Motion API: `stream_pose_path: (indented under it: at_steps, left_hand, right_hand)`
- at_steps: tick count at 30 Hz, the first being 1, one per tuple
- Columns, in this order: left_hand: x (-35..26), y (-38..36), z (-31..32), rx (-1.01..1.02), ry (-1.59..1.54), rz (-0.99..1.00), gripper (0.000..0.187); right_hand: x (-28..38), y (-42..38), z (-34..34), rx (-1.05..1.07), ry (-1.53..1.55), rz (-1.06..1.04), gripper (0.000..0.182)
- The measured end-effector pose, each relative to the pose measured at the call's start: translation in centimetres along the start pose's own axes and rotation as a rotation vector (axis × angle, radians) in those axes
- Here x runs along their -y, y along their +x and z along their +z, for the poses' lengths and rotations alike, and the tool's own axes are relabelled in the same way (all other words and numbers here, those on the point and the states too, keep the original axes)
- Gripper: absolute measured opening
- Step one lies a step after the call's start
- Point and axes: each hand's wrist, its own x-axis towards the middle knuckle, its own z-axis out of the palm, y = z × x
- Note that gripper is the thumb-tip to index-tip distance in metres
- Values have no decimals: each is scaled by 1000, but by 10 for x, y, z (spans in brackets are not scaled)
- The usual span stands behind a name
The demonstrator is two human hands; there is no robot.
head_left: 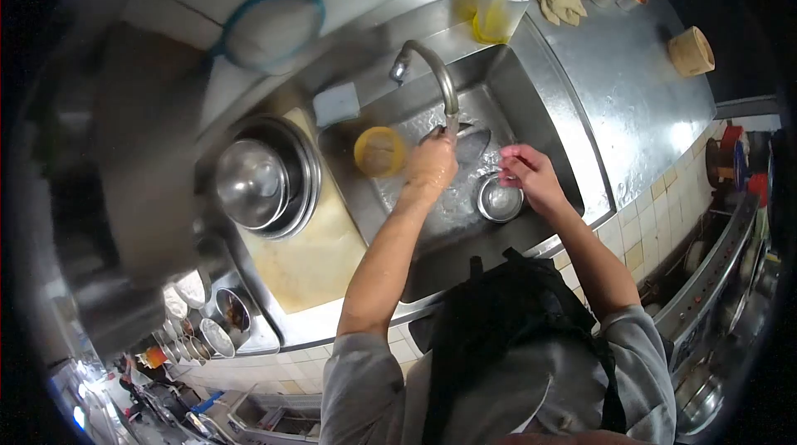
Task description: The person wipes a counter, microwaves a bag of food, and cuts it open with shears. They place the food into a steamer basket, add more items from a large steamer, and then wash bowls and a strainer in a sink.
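My left hand (432,164) is wet and its fingers are closed right below the outlet of the curved metal faucet (440,71). A dark grey, rounded piece (474,143) shows just beyond its fingers; I cannot tell whether the hand grips it. Loosely curled, with fingers apart and nothing between them, my right hand (533,177) hovers by a small round metal bowl (501,198), its fingertips over the rim. That bowl stands in the steel sink (544,125), where water splashes over the bottom. Left of my left hand sits a yellow-rimmed round container (379,152).
Stacked metal bowls (253,183) rest on a cutting board (311,275) left of the sink. A white block (336,104) lies at the back rim, near a soap bottle (501,9). Gloves (560,3) and a wooden cup (691,51) are on the right counter.
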Motion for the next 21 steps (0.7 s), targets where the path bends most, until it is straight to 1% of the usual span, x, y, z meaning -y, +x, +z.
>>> stream_pose_path:
  at_steps: [1,2,4,5,6,8,9,11,12,14,15,17,18,19,20,21]
  left_hand:
    - [-2,-7,-1,-5,-19,101,40]
    - [0,-12,4,-16,-18,101,40]
    - [3,-25,13,-150,15,284,47]
    - [2,-39,13,-175,16,313,50]
    - [4,-47,18,-195,27,284,50]
    - [20,-64,29,-384,111,486,53]
    - [24,-77,23,-397,131,446,53]
    - [21,-101,3,-511,12,508,51]
    - [22,-112,-6,-521,22,494,51]
    - [30,-133,-26,-673,-52,391,49]
    - [39,-145,-39,-702,-28,318,47]
    - [69,-165,-57,-894,-339,228,41]
    - [88,-175,-73,-962,-287,104,42]
    - [98,-182,-94,-1091,-319,21,49]
    - [107,-193,-116,-1090,-311,-159,55]
    - [117,-198,-131,-1149,-403,-191,57]
  right_hand:
    - [-10,-7,-7,-7,3,15,20]
    - [-20,-13,-13,-13,5,30,20]
    - [-35,-30,-20,33,17,20,20]
    - [-38,-37,-19,15,-14,51,21]
    - [-43,-41,-15,11,-46,84,21]
    - [-52,-46,-11,17,-95,78,20]
    - [-55,-45,-10,27,-105,83,19]
    - [-60,-45,-6,55,-117,91,18]
    - [-63,-43,-6,59,-116,79,17]
    - [-67,-38,-5,67,-116,67,16]
    - [-70,-35,-4,76,-159,56,15]
    - [-77,-30,-4,87,-198,45,15]
    - [-81,-27,-4,97,-231,39,15]
    - [-86,-24,-4,108,-262,34,16]
    - [-93,-19,-9,110,-258,37,16]
    - [-102,-12,-16,106,-299,39,16]
